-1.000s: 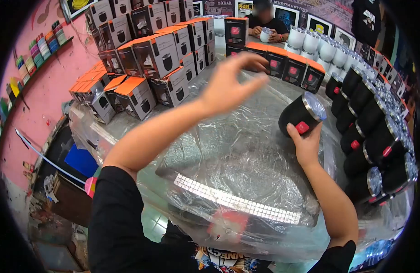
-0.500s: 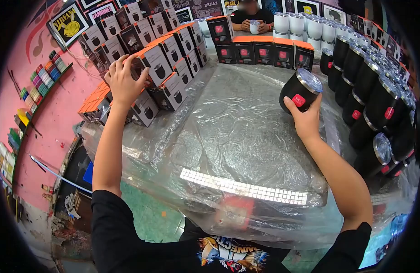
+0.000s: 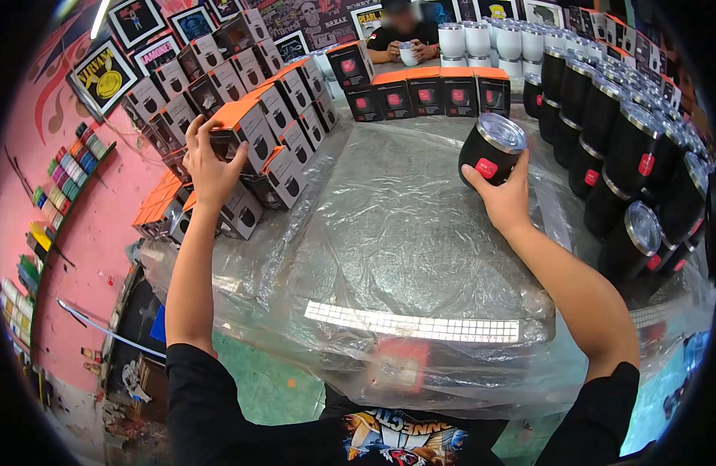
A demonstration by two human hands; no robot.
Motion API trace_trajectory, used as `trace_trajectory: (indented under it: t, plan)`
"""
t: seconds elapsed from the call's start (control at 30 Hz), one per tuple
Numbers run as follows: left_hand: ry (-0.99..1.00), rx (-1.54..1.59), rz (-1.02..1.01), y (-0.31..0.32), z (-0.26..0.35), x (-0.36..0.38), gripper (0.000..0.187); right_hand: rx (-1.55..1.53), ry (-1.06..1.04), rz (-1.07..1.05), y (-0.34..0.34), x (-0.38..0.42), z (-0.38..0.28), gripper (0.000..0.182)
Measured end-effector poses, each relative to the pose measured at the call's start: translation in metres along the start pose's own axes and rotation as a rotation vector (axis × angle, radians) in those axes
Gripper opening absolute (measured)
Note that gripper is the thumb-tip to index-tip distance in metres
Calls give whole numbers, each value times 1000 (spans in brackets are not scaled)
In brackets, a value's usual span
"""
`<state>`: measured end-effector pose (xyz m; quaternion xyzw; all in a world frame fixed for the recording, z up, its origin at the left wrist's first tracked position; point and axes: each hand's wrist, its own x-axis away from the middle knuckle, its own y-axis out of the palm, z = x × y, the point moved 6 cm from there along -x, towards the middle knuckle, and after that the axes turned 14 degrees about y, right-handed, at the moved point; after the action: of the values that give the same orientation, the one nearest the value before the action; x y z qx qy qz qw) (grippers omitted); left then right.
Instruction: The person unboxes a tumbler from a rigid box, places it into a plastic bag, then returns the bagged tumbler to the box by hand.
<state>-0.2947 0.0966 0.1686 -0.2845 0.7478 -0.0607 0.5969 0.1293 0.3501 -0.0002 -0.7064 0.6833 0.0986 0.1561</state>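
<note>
At the left stack, my left hand (image 3: pixel 213 172) curls its fingers over the near end of an orange-topped tumbler box (image 3: pixel 255 133), with the thumb at its lower side. The box still sits on the stack, and part of its end is hidden by the hand. My right hand (image 3: pixel 504 196) is wrapped around a black tumbler (image 3: pixel 476 147) with a clear lid and a red label. The tumbler is raised over the plastic-covered table (image 3: pixel 397 225) and tilted slightly. My right thumb presses its front, below the label.
Rows of black tumblers (image 3: pixel 606 128) line the right side, with white tumblers (image 3: pixel 477 40) behind. Black-and-orange boxes (image 3: pixel 425 97) form a row at the back. Beyond them, a person (image 3: pixel 401 35) holds a white cup (image 3: pixel 408 54). A white gridded strip (image 3: pixel 412 321) lies near the front edge.
The view has shifted a little. My left hand has moved closer in around the box's end. The black tumbler stays in my right hand, and both have shifted slightly left in view.
</note>
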Motion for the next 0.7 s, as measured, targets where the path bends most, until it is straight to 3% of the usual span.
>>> trace_trajectory:
  t: [0.07,0.2,0.37,0.63,0.7]
  plan:
    - [68,65,173,-7,9,-5,67,-16,11,20,-2,-4,1,99]
    - [293,31,304,-24,57,-25,75,-41,7,31,-12,-26,11,103]
    - [473,319,308,-7,140,-42,90,187,-155,118,-32,-42,10,107]
    - [510,605,198,99,240,13,107,277,-37,41,-26,-40,19,112]
    - [547,666,247,106,250,26,102,303,-32,29,-23,-43,26,113]
